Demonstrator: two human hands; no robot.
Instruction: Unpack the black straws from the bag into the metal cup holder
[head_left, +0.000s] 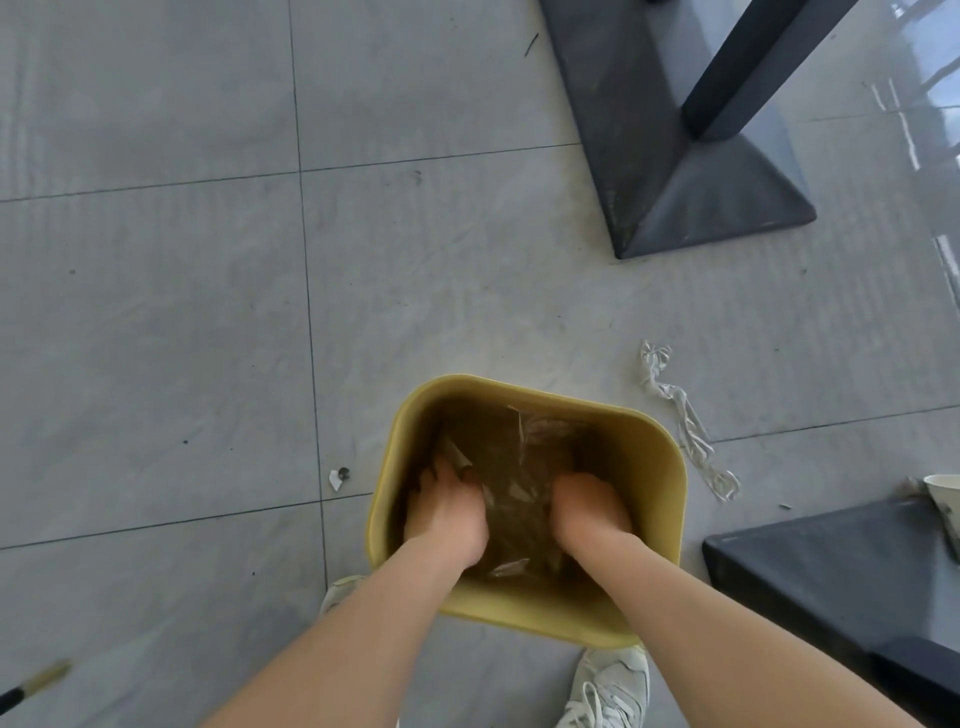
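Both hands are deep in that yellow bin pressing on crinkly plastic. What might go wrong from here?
Possible trouble:
1. The left hand and right hand press on clear crumpled plastic inside the yellow plastic bin; its stiff edges might scratch fingers.
2. The twisted white plastic strip lying on the grey tiled floor beside the bin could catch a shoe.
3. No straws or cup holder are visible here.

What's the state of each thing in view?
bin: upright on floor, open top, both hands inside
plastic bag: crumpled in bin, pressed between hands
left hand: in bin, on bag, grip unclear
right hand: in bin, on bag, grip unclear
plastic strip: loose on floor, right of bin
paper cup: tilted, at right edge
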